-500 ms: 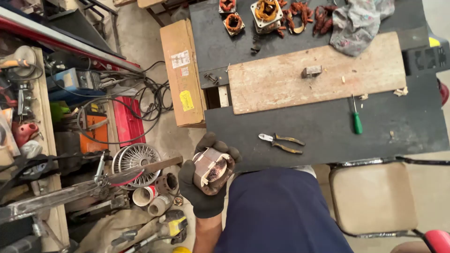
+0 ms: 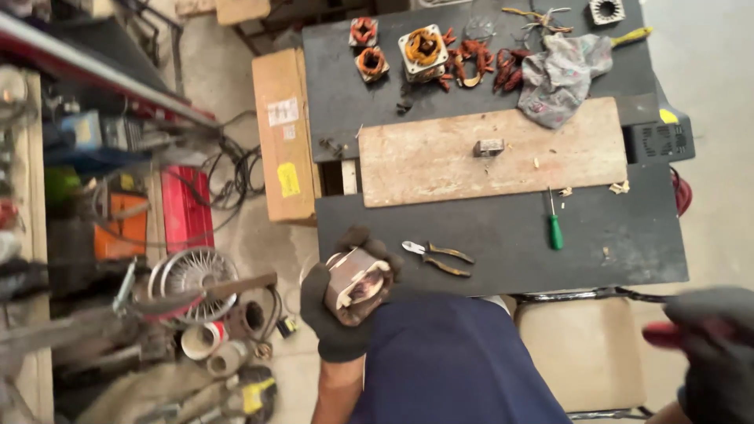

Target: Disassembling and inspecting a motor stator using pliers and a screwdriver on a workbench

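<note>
The left hand, in a dark glove, is clenched around a small square motor core and holds it in the air just off the near left corner of the dark table, above the person's blue-clad lap. The right hand, also gloved, sits at the lower right edge of the view and is badly blurred; it appears closed on a red-handled tool, though what kind of tool cannot be told. On the table, just right of the held core, lies a pair of pliers with its handles spread. A green-handled screwdriver lies further right, well apart from both hands. A bare wooden board covers the middle of the table and carries a small metal block. At the far edge stand several more wound motor cores with copper coils, beside a crumpled grey rag. A cardboard box stands against the table's left side. On the floor to the left lie a wire fan guard, cables and assorted clutter.
</note>
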